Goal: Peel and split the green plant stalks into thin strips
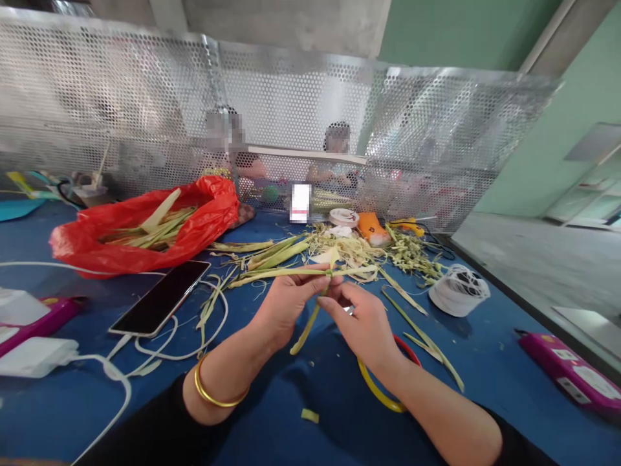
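My left hand (288,301) pinches a crossed bundle of pale green-yellow dried leaf strips (305,331) just above the table's middle. On the other side of the crossing, my right hand (361,317) has its fingertips closed on the same strips. One strip reaches left past my left hand, one sticks up, and another hangs down between the hands. Beneath my right wrist lies a red-and-yellow ring (378,390), partly covered by the forearm. A small cut piece of leaf (310,415) rests on the blue table (272,430) nearer to me.
At left are a red plastic bag (116,259) of strips, a phone (162,298) on a white cable and a charger (39,357). Leaf scraps (354,246) spread behind my hands. A string spool (458,291) and purple power strip (567,372) sit right. Two people are behind a perforated screen (291,97).
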`<control>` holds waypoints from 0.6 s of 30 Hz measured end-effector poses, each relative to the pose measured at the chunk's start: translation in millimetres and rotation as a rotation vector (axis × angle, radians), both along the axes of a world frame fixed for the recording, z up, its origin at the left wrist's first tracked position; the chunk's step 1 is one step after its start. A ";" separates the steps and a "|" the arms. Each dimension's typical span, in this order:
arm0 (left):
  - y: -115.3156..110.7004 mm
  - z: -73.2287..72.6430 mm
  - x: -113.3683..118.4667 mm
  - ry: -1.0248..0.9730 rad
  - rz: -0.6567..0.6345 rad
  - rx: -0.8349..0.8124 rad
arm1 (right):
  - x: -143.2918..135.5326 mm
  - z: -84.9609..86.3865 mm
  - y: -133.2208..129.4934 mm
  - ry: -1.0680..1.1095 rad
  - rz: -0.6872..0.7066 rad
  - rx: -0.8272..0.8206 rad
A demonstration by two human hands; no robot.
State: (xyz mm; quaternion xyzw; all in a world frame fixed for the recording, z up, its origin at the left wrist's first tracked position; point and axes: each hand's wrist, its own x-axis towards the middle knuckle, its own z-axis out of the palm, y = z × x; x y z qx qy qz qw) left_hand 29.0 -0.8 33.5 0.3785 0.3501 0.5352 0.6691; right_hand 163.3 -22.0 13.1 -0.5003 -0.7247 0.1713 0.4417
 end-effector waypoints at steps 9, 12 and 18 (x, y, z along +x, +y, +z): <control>-3.8 -3.5 7.4 -0.095 0.004 -0.020 | -6.0 -3.2 1.3 0.323 0.083 -0.178; -3.4 -2.2 7.2 -0.098 0.037 -0.010 | -6.8 -2.7 1.3 0.396 0.130 -0.256; -4.9 -3.3 11.4 -0.101 0.118 -0.073 | -1.4 -4.6 -0.5 -0.225 -0.015 0.129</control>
